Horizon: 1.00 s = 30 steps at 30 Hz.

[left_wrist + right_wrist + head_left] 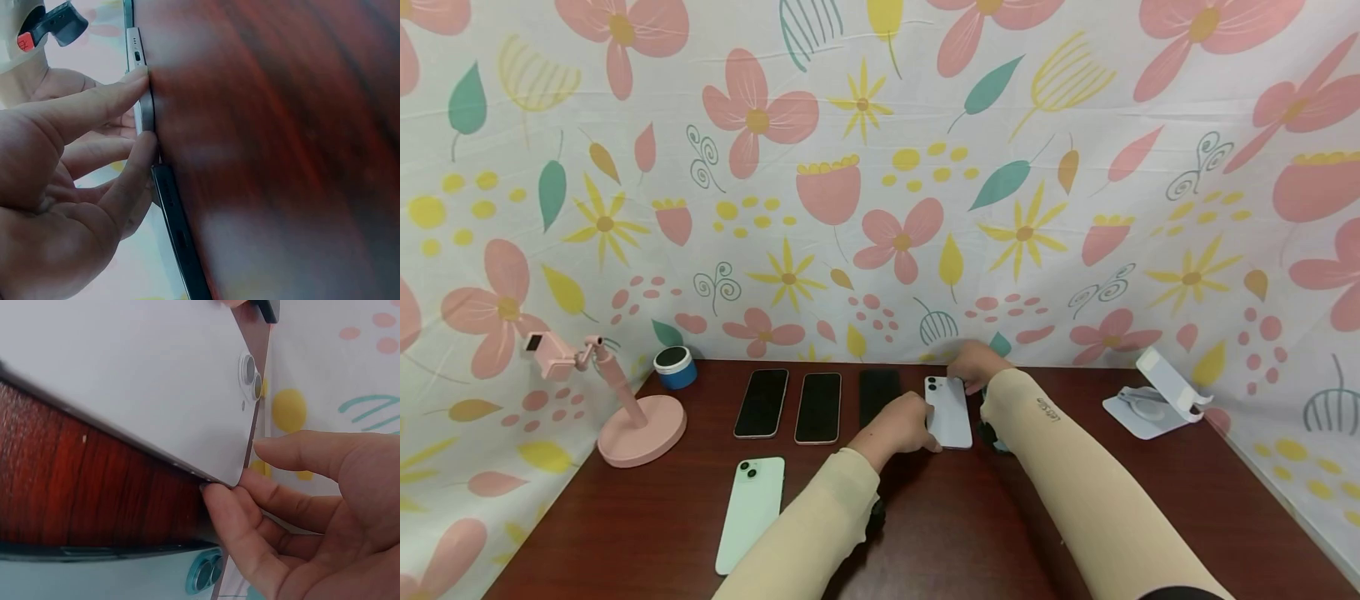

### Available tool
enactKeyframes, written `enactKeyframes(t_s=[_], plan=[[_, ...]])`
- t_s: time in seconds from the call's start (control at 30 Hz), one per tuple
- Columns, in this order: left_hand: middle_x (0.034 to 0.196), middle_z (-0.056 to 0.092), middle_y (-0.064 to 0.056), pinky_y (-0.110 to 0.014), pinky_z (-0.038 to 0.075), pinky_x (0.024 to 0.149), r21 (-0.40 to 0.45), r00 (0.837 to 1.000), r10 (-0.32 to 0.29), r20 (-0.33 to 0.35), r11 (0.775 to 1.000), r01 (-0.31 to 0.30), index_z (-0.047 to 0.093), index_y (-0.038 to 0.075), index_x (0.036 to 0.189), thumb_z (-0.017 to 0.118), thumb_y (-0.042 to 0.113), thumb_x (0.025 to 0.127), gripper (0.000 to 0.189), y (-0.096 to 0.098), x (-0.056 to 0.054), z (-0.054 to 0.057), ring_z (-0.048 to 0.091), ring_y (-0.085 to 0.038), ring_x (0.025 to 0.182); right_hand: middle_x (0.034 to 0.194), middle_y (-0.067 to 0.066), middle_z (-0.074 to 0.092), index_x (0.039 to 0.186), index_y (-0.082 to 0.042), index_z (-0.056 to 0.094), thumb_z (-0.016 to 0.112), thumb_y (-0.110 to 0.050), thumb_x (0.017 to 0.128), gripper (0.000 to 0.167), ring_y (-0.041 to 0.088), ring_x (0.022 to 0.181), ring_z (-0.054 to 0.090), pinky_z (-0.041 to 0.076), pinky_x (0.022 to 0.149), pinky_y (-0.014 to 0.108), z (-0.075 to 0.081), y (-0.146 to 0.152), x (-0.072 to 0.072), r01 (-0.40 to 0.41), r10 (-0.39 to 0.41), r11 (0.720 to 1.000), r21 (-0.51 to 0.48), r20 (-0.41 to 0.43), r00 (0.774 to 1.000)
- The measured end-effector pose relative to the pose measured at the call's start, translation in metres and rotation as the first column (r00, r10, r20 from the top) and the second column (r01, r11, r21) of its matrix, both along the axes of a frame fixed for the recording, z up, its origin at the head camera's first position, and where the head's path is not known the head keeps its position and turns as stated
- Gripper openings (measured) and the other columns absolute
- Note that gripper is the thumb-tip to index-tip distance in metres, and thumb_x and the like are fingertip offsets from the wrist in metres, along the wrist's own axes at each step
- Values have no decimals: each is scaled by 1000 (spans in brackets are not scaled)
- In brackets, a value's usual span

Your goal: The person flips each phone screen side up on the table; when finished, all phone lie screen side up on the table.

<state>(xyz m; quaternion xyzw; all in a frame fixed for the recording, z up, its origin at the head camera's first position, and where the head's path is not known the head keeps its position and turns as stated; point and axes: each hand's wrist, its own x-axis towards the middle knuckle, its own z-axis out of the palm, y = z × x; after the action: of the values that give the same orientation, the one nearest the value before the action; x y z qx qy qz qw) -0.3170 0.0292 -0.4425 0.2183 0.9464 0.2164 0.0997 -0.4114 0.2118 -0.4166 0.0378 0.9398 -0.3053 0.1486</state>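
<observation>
- Both hands hold the white phone [948,410] by its ends: the left hand [901,425] pinches the near edge with thumb and fingertips [140,147]; the right hand [976,363] pinches the far, camera end.
- The white phone lies face down on the table [970,517], last in a row; just to its left sits a dark phone [878,393], then two more face-up phones [790,405].
- The step in hand looks like squaring it into the row (or lifting it; I cannot tell which).
- Next calls for a level, gentle slide that keeps a gap from the dark phone; the green phone [750,510] lies nearer than the white phone, well to its left.
</observation>
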Motion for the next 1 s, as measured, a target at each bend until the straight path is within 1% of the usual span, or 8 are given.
enactKeyframes(t_s=[0.1, 0.23, 0.43, 0.6, 0.67, 0.83, 0.9, 1.0], plan=[[146, 64, -17, -33, 57, 100, 3, 1000, 1, 8, 1000, -1, 74, 2, 134, 91, 25, 87, 55, -1, 0, 1, 64, -24, 117, 75, 6, 54, 86, -2, 61, 64, -7, 93, 9, 21, 71, 64, 68, 77, 38, 0, 1, -1, -1, 1, 1000, -5, -2, 1000], [145, 64, -16, -33, 57, 99, 3, 1000, -1, 11, 1000, 1, 74, 2, 133, 91, 25, 88, 54, -1, -2, 1, 64, -23, 116, 67, 3, 51, 74, -9, 52, 63, -6, 93, 22, 18, 64, 60, 68, 72, 36, -1, 2, -3, 8, -8, 1000, -8, -9, 1000], [146, 64, -16, -35, 57, 103, -7, 1000, -2, 16, 1000, 2, 71, 3, 139, 91, 25, 88, 59, -1, -1, 0, 65, -24, 122, 62, 2, 48, 70, -11, 49, 61, -5, 91, 26, 18, 60, 61, 65, 62, 32, -8, 2, -8, 17, -17, 1000, 8, -16, 1000], [142, 66, -16, -33, 57, 101, -23, 1000, -21, -7, 1000, 20, 73, 2, 135, 91, 26, 88, 56, 0, -1, 0, 65, -22, 116, 72, 6, 54, 84, -1, 60, 62, -3, 92, 8, 21, 63, 65, 64, 59, 31, -11, 3, -8, 64, -64, 998, -9, -23, 998], [143, 66, -16, -33, 57, 103, -27, 1000, -22, -12, 999, 22, 73, 2, 135, 91, 26, 87, 57, 0, -1, 1, 65, -22, 117, 75, 8, 56, 89, 1, 63, 62, -3, 92, 5, 22, 65, 65, 64, 60, 31, -11, 2, -9, 78, -79, 997, -18, -20, 997], [147, 64, -16, -36, 56, 109, -19, 1000, -11, 3, 1000, 11, 71, 2, 139, 91, 27, 88, 60, 0, -2, 0, 64, -24, 125, 74, 9, 58, 88, 1, 62, 63, -4, 92, 6, 22, 64, 68, 65, 62, 33, -9, 3, -9, 85, -85, 996, -25, 3, 996], [148, 64, -15, -36, 55, 109, -19, 1000, -8, 10, 1000, 8, 71, 3, 139, 91, 28, 88, 60, 0, -3, -1, 64, -24, 126, 78, 11, 61, 94, 4, 63, 64, -4, 92, 9, 23, 67, 70, 66, 63, 34, -8, 3, -9, 93, -92, 995, -48, 18, 996], [148, 64, -15, -36, 56, 109, -20, 1000, -6, 20, 1000, 7, 70, 3, 140, 90, 28, 88, 61, 0, -4, -2, 64, -23, 125, 90, 16, 62, 109, 10, 64, 66, -6, 95, 21, 27, 75, 72, 67, 69, 37, -9, 4, -8, 118, -113, 988, -101, 55, 992]])
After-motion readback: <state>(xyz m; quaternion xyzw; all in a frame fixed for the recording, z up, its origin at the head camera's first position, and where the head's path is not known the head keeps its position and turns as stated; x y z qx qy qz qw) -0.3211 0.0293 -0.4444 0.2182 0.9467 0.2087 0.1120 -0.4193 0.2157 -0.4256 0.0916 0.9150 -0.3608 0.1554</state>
